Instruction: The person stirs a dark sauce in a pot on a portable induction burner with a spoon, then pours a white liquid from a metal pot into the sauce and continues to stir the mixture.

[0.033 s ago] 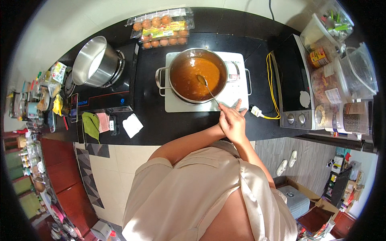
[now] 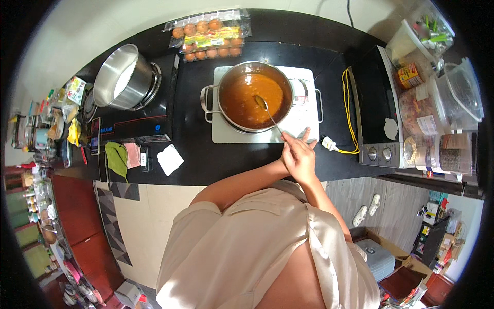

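Observation:
My right hand (image 2: 299,158) is closed on the handle of a metal spoon (image 2: 271,117) at the near right of a steel pot (image 2: 207,88). The spoon slants into the pot, its bowl resting at the surface of a thick orange-brown sauce (image 2: 242,100). From the left, my other forearm crosses in front of my body. My left hand (image 2: 308,136) lies mostly hidden behind the right one; a couple of its stretched fingers show past it, apart, near the edge of the white cooktop (image 2: 226,135) that bears the pot.
Egg cartons (image 2: 211,38) lie behind the pot. A second steel pot (image 2: 105,77) stands on a black stove (image 2: 154,116) at left, near a green cloth (image 2: 116,157) and a white paper (image 2: 170,159). At right are a yellow cord (image 2: 346,108), a microwave (image 2: 371,92) and stacked containers.

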Motion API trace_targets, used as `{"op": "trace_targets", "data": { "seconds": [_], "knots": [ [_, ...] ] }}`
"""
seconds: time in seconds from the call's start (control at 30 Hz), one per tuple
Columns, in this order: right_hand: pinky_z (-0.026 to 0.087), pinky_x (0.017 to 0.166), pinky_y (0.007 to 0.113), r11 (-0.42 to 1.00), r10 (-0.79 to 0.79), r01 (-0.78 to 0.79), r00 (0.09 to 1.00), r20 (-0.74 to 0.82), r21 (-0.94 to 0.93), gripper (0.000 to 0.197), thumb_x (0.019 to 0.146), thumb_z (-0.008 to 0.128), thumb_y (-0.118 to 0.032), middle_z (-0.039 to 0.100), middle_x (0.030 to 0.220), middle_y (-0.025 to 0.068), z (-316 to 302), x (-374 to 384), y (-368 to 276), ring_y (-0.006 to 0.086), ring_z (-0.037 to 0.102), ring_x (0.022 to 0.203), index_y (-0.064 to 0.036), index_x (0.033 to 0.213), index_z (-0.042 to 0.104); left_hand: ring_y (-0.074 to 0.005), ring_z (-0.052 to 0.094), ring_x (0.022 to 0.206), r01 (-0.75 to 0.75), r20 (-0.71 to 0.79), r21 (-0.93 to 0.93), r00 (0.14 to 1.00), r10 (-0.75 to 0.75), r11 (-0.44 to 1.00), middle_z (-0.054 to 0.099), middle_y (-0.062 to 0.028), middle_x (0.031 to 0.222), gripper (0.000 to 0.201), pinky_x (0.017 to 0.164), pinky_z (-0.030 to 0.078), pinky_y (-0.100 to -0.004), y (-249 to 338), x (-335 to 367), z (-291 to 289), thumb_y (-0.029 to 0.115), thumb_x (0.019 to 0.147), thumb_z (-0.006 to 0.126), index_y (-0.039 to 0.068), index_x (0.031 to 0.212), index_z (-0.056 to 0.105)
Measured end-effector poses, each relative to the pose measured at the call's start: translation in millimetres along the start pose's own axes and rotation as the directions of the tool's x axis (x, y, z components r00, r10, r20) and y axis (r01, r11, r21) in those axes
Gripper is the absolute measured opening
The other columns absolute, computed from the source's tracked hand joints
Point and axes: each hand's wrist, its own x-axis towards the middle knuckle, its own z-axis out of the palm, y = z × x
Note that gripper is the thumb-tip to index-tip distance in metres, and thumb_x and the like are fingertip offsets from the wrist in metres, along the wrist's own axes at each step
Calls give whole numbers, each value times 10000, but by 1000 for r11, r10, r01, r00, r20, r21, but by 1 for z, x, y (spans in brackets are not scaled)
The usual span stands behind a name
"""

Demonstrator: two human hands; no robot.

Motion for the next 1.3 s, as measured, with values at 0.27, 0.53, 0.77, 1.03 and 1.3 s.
{"op": "trace_targets", "data": {
  "seconds": [0.27,0.53,0.77,1.03,1.3],
  "knots": [
    [534,815,346,997,78,-78,997,-5,0,309,845,592,-25,709,980,145,-4,1,4,265,697,902,-12,1146,661,-332,600,995,9,-18,0,1000,-9,1000,601,-177,1100,305,784,497,-441,2,3,0,145,830,617,-1,1092,566],
    [540,833,334,998,66,-66,998,-4,-23,296,866,578,-23,712,991,153,-4,1,5,244,704,926,8,1150,657,-332,601,994,6,-10,-7,1000,-7,1000,603,-177,1102,312,777,499,-442,2,4,0,148,825,621,0,1094,567],
    [523,811,363,998,67,-66,997,-42,16,318,807,608,-5,707,949,138,1,-1,1,291,687,865,-17,1120,665,-331,603,993,-1,0,-10,1000,1,1000,604,-177,1104,319,771,501,-442,1,4,1,151,820,624,1,1095,568],
    [520,844,346,1000,24,-24,999,26,-12,335,841,570,-3,711,977,137,2,-3,-1,272,695,907,-7,1168,643,-331,605,991,-7,12,-16,1000,8,1000,605,-177,1107,326,764,503,-443,2,5,2,154,814,628,2,1097,569],
    [521,840,339,1000,22,-22,999,25,-8,334,834,578,11,712,969,137,2,-4,-1,270,696,901,-1,1162,642,-330,607,990,-6,10,-13,1000,6,1000,607,-177,1110,334,757,505,-444,3,5,2,157,809,632,3,1099,570]
  ]
}}
